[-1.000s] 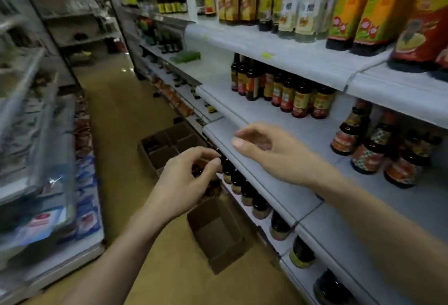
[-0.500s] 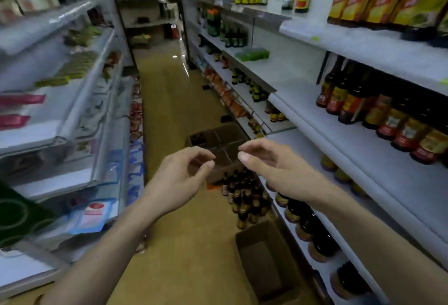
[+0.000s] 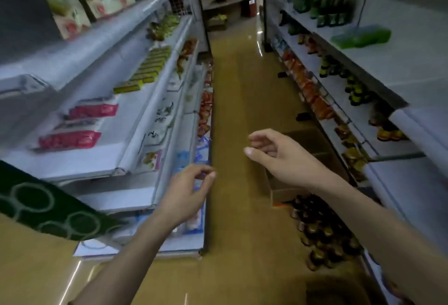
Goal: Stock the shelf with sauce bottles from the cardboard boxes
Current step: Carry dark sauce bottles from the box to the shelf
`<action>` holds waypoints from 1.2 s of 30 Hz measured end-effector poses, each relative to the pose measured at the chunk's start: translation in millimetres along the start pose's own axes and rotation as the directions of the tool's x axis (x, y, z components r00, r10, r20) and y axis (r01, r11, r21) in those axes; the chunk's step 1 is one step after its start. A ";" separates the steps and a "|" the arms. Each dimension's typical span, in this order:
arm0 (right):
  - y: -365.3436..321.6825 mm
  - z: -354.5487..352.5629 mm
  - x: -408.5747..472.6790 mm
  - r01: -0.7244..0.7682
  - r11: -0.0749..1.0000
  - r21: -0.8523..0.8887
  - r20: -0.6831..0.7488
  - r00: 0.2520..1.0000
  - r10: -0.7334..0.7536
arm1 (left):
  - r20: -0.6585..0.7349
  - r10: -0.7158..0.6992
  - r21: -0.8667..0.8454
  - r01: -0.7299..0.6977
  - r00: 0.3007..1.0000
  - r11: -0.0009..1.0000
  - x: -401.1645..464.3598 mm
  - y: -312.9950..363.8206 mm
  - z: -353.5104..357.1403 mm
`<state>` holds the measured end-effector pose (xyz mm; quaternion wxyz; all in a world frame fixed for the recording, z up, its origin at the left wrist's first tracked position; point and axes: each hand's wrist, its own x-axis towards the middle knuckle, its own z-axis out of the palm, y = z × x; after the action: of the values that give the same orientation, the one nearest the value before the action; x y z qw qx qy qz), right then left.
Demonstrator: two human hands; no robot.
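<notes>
Plainly empty-handed: left hand (image 3: 188,193) and right hand (image 3: 281,156) raised over the aisle floor (image 3: 242,115), fingers loosely curled, gripping nothing. Sauce bottles (image 3: 322,232) clustered upright on the floor below the right forearm, just beside the cardboard box (image 3: 286,189) and tight against the right-hand shelf (image 3: 407,183). Likely trouble: stepping or reaching down carelessly, clipping the packed cluster, toppling bottles into one another; maybe grabbing two at once and losing one.

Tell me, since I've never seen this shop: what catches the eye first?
Two empty hands hover mid-aisle, the left hand lower, the right hand higher. Dark sauce bottles cluster on the floor by the right-hand shelving, with an open cardboard box just beyond them.
</notes>
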<state>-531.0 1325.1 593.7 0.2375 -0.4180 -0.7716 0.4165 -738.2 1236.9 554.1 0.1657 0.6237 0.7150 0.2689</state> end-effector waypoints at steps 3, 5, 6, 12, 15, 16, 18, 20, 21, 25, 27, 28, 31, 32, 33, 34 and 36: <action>7.8 3.3 55.9 0.014 1.000 -0.004 0.044 0.999 -0.014 | -0.025 -0.022 -0.006 0.022 0.999 1.000 43.1 -18.8 1.9; 15.3 4.3 91.5 0.005 1.000 -0.008 0.049 0.999 -0.005 | -0.030 -0.020 -0.012 0.019 0.999 1.000 76.1 -32.2 7.1; 19.5 4.2 110.3 0.002 1.000 -0.017 0.051 0.999 -0.001 | -0.030 -0.012 -0.021 0.012 0.999 1.000 95.0 -39.5 10.6; 46.5 1.4 223.9 -0.095 0.993 -0.071 0.001 0.995 0.095 | 0.058 -0.006 -0.078 0.011 0.998 0.997 231.2 -83.0 53.3; 58.7 -12.2 267.2 -0.168 0.984 -0.066 -0.060 0.985 0.164 | 0.167 0.033 -0.071 -0.021 0.985 0.997 291.7 -91.4 74.2; 65.7 -18.9 280.0 -0.186 0.981 -0.059 -0.090 0.979 0.180 | 0.175 0.059 -0.077 -0.046 0.983 0.996 312.3 -92.9 79.3; 78.7 -30.9 298.4 -0.240 0.968 -0.072 -0.127 0.965 0.230 | 0.199 0.086 -0.124 -0.062 0.976 0.990 347.7 -90.4 87.4; 95.0 -41.4 315.5 -0.279 0.957 -0.079 -0.180 0.948 0.262 | 0.210 0.146 -0.162 -0.113 0.967 0.980 382.3 -87.0 96.5; 104.1 -46.5 325.0 -0.303 0.951 -0.069 -0.206 0.937 0.283 | 0.216 0.173 -0.155 -0.141 0.961 0.978 400.5 -85.6 102.6; 148.5 -66.5 366.5 -0.373 0.928 -0.024 -0.268 0.896 0.353 | 0.320 0.204 -0.131 -0.170 0.925 0.977 472.2 -82.9 131.8; 177.5 -76.2 393.9 -0.399 0.917 0.000 -0.275 0.882 0.383 | 0.364 0.194 -0.106 -0.166 0.911 0.980 510.1 -87.4 149.8; 193.8 -80.5 409.7 -0.410 0.912 0.017 -0.266 0.877 0.399 | 0.378 0.186 -0.095 -0.162 0.907 0.982 528.4 -90.7 158.7; 239.6 -90.9 457.9 -0.444 0.893 0.073 -0.234 0.863 0.449 | 0.434 0.125 -0.078 -0.101 0.892 0.992 578.8 -101.8 182.8; 253.9 -93.0 473.4 -0.450 0.889 0.084 -0.228 0.860 0.457 | 0.442 0.112 -0.074 -0.088 0.890 0.993 595.2 -107.3 192.0; 267.3 -94.5 488.4 -0.457 0.884 0.097 -0.222 0.856 0.467 | 0.453 0.102 -0.065 -0.081 0.886 0.995 611.9 -112.6 202.0; 279.2 -95.2 501.7 -0.469 0.875 0.119 -0.216 0.848 0.484 | 0.469 0.086 -0.054 -0.069 0.879 0.996 627.5 -117.2 212.0; 302.1 -95.7 525.1 -0.487 0.860 0.153 -0.196 0.838 0.510 | 0.512 0.026 -0.026 -0.014 0.858 1.000 651.1 -126.0 234.0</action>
<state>-609.9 1901.9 400.8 0.2283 -0.6376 -0.5823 0.4497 -814.2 1907.5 356.4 0.3537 0.6783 0.6358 0.1026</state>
